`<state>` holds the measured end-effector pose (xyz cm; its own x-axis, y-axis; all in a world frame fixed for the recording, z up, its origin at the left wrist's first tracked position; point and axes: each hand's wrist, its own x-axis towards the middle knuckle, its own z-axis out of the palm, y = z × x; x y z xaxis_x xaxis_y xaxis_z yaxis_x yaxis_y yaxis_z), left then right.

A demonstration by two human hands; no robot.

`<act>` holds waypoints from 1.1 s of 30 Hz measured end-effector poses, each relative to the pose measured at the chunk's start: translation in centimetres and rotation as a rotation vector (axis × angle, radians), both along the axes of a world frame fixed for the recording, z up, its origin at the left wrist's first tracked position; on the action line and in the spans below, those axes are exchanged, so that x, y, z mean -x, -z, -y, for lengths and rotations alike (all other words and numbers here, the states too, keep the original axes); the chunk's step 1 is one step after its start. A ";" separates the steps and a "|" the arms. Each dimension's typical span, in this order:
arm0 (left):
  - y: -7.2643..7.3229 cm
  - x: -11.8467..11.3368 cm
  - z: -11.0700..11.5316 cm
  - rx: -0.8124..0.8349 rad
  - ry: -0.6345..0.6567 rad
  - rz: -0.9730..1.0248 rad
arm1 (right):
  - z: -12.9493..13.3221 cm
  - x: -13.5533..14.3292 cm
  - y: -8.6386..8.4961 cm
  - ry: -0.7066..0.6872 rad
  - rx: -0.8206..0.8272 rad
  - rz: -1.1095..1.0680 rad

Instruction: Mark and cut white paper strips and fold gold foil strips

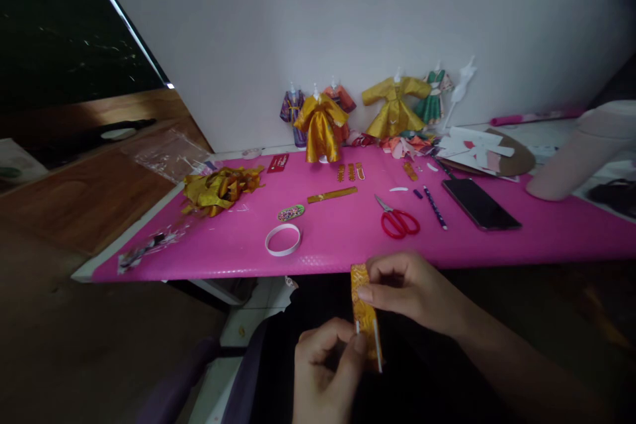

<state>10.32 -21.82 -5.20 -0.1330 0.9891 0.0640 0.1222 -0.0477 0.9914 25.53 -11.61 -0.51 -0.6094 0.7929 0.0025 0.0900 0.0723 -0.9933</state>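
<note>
A narrow strip of golden patterned fabric (366,318) hangs upright just in front of the table edge, with white edging along its lower sides. My left hand (328,361) pinches its lower left side between thumb and forefinger. Higher up, my right hand (410,288) grips the strip's right side near the top. On the table beyond lie red-handled scissors (400,222), slightly open, and a white ring of tape (283,240). A flat golden strip (332,195) rests farther back, near several small golden trimmed pieces (351,173).
Miniature dresses on stands, including a golden one (320,126), line the wall. A heap of golden scraps (218,189) lies left on the pink table (238,252). A phone (479,203), a patterned pen (435,207) and a pale bottle (576,152) are at right.
</note>
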 end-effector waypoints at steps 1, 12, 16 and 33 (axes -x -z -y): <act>0.0 0.0 0.1 -0.004 -0.002 0.000 | 0.1 0.0 0.0 -0.002 -0.002 0.002; -0.4 -0.2 -0.1 -0.008 -0.022 0.092 | 0.3 0.2 -0.1 -0.064 -0.010 0.006; -0.3 -0.1 -0.3 -0.031 -0.041 0.071 | 0.4 0.3 -0.2 -0.098 0.017 -0.006; 0.2 -0.7 -0.4 0.090 0.050 0.176 | 0.6 0.5 -0.1 -0.094 0.014 0.018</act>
